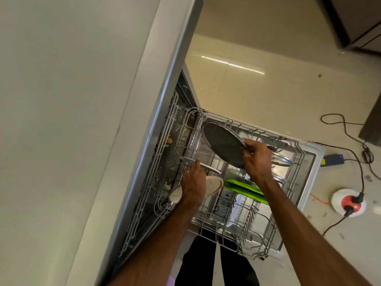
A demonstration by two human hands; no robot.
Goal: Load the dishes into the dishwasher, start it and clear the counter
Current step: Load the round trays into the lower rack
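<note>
The dishwasher stands open under the counter with its lower wire rack [243, 228] pulled out over the door. My right hand [256, 159] grips the rim of a dark grey speckled plate [223, 143] and holds it tilted over the rack's far half. My left hand [193, 180] reaches down at the rack's left side, fingers touching a white plate [212, 169] that stands on edge. Below that hand a beige speckled plate [214, 186] leans in the rack. A bright green tray [245, 189] lies slanted in the middle, and glass dishes [281, 159] sit at the far right.
The pale counter [61, 120] fills the left of the view, its edge running above the dishwasher. On the tiled floor to the right lie a black cable [350, 133], a blue box [332, 159] and a round white and red socket [348, 202]. My dark trouser legs [206, 263] stand before the rack.
</note>
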